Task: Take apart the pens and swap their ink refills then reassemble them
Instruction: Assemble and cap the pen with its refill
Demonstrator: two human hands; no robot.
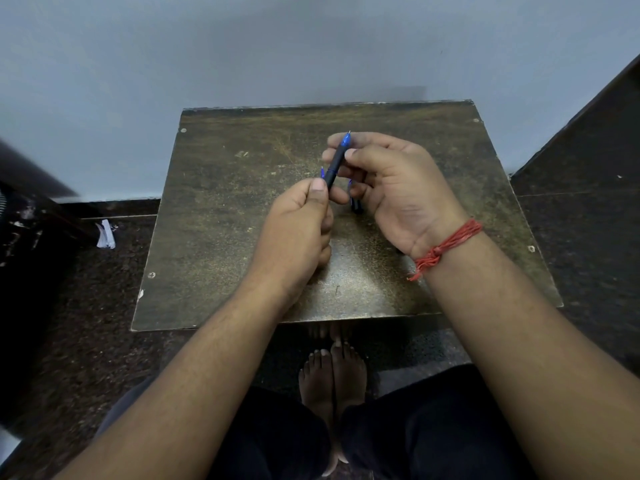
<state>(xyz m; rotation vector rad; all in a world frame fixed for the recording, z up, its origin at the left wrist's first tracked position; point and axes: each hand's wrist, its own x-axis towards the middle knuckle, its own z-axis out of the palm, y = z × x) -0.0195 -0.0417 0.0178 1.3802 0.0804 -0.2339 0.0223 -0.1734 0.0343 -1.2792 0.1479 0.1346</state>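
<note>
Pen [336, 160] pinched between both hands, left [297, 223], right [391, 188], above table [221, 209]

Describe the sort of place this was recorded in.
Probably a room at home, not a workshop: a small worn table against a bare grey wall, dark speckled stone floor, and the person's bare feet underneath.

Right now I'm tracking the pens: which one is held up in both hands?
The pen with the dark barrel and blue tip pointing up, pinched by the left hand and right hand. The other blue pieces sit lower, mostly hidden.
</note>
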